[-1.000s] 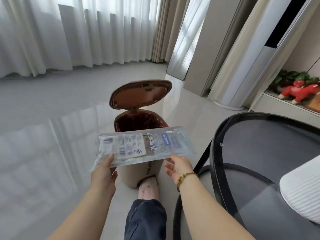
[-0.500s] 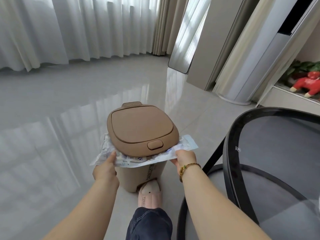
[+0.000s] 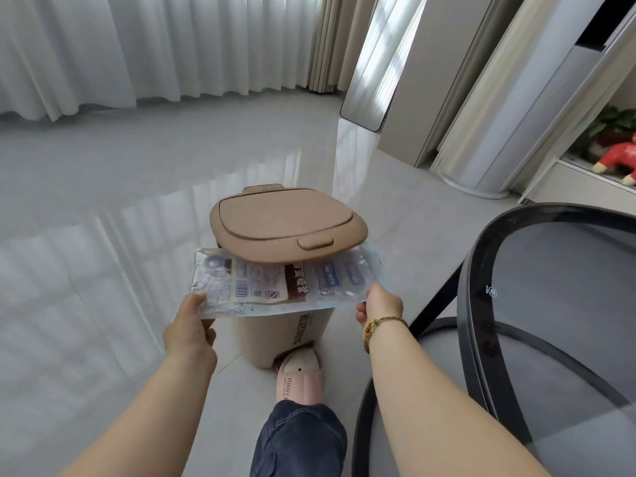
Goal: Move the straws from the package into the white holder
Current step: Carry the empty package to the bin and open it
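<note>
A clear plastic straw package with printed labels lies flat across the top of a tan pedal bin, its far edge caught under the bin's lowered lid. My left hand grips the package's near left corner. My right hand grips its near right corner. Whether any straws are inside the package cannot be told. The white holder is not in view.
My foot in a pink slipper rests at the bin's base. A round black-rimmed glass table stands close on the right. Glossy tiled floor stretches to white curtains at the back. A shelf with a red toy is at far right.
The bin lid, open a second ago, has come down on the package. Since then the package has slid toward me, showing more of its label. Both hands keep their grip.
</note>
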